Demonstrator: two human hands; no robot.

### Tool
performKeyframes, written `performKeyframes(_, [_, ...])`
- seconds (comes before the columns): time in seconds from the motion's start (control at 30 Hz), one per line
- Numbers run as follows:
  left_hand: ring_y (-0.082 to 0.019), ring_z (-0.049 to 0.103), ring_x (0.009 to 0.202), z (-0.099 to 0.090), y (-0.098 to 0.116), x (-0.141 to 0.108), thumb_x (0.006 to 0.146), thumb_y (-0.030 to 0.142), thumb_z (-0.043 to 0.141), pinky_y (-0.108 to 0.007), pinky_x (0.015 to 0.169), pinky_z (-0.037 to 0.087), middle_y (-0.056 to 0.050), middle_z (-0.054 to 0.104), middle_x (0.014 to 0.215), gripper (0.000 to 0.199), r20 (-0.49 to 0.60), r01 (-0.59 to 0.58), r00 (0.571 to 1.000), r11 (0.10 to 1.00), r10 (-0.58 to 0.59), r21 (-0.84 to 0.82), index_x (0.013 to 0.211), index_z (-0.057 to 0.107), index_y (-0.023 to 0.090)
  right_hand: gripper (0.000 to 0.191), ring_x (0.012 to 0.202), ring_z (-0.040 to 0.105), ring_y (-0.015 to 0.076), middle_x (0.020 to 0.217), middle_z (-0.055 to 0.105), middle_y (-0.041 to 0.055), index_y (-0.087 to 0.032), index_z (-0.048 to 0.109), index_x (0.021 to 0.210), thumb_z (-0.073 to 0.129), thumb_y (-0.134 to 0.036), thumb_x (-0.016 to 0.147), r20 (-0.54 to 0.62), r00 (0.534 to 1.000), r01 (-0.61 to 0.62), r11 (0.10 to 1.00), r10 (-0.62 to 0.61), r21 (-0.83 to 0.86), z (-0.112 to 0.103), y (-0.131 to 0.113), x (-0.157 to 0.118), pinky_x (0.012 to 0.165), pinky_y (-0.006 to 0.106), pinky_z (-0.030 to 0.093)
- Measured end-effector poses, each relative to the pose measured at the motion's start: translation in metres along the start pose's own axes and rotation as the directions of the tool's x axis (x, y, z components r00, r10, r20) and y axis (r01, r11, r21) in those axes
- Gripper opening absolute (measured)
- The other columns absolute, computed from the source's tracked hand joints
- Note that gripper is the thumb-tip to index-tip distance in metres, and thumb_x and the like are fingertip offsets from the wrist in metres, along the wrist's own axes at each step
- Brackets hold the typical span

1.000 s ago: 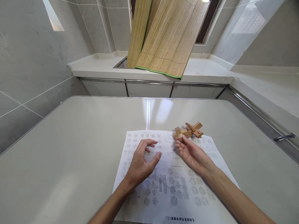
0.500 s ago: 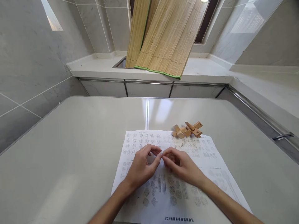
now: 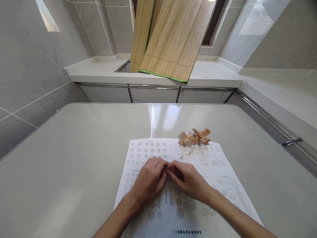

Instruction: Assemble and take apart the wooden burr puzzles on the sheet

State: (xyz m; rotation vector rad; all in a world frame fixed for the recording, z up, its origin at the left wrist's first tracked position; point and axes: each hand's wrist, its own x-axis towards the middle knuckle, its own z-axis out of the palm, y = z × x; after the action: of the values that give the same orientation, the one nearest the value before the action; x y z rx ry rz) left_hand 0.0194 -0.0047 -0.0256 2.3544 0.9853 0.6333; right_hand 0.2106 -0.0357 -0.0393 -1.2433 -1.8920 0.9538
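Over the printed sheet [image 3: 188, 218], the left hand [image 3: 150, 177] and the right hand [image 3: 190, 177] are held fingertip to fingertip

The fingers of both hands are curled inward, with each thumb drawn in close to its forefinger. Whether anything small is pinched between them cannot be told, since the fingertips are largely covered by the hands themselves. Both forearms are extended from the near edge.

Wooden burr-puzzle pieces [image 3: 195, 140] are set at the far right of the sheet, across its far edge and well apart from both hands; they are crossed over one another in a low cluster. Just on the near side of them, a small chip [image 3: 189, 153] is seen on the paper.

The sheet is covered with rows of small diagrams, and a line of bold characters is printed near its near edge. It is laid on a pale table [image 3: 74, 158], beyond which a bamboo blind [image 3: 168, 49] is hung.
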Motion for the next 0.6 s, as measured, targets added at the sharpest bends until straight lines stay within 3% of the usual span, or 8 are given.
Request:
performKeyframes(0.4, [-0.021, 0.060, 0.090, -0.0016, 0.0016, 0.0016, 0.095, 0.009, 0.045, -0.036, 0.081, 0.051, -0.005, 0.067, 0.098, 0.022, -0.008, 0.007, 1.000, 1.000, -0.007, -0.011, 0.103, 0.061, 0.022, 0.010, 0.061, 0.051, 0.0118, 0.071, 0.058, -0.0035, -0.022, 0.056, 0.088, 0.054, -0.016, 0.096, -0.003, 1.000, 0.011, 1.000, -0.011, -0.013, -0.0007, -0.0015, 0.0012, 0.058, 0.024, 0.038])
performKeyframes(0.6, [-0.022, 0.061, 0.091, -0.0022, 0.0014, 0.0025, 0.095, 0.009, 0.044, -0.036, 0.080, 0.052, -0.006, 0.066, 0.098, 0.022, -0.016, -0.007, 1.000, 1.000, 0.007, 0.010, 0.103, 0.061, 0.021, 0.011, 0.060, 0.052, 0.0118, 0.068, 0.058, -0.0035, -0.022, 0.056, 0.086, 0.054, -0.017, 0.095, -0.017, 1.000, -0.009, 0.998, 0.010, 0.065, -0.0008, -0.0028, 0.0038, 0.057, 0.023, 0.038])
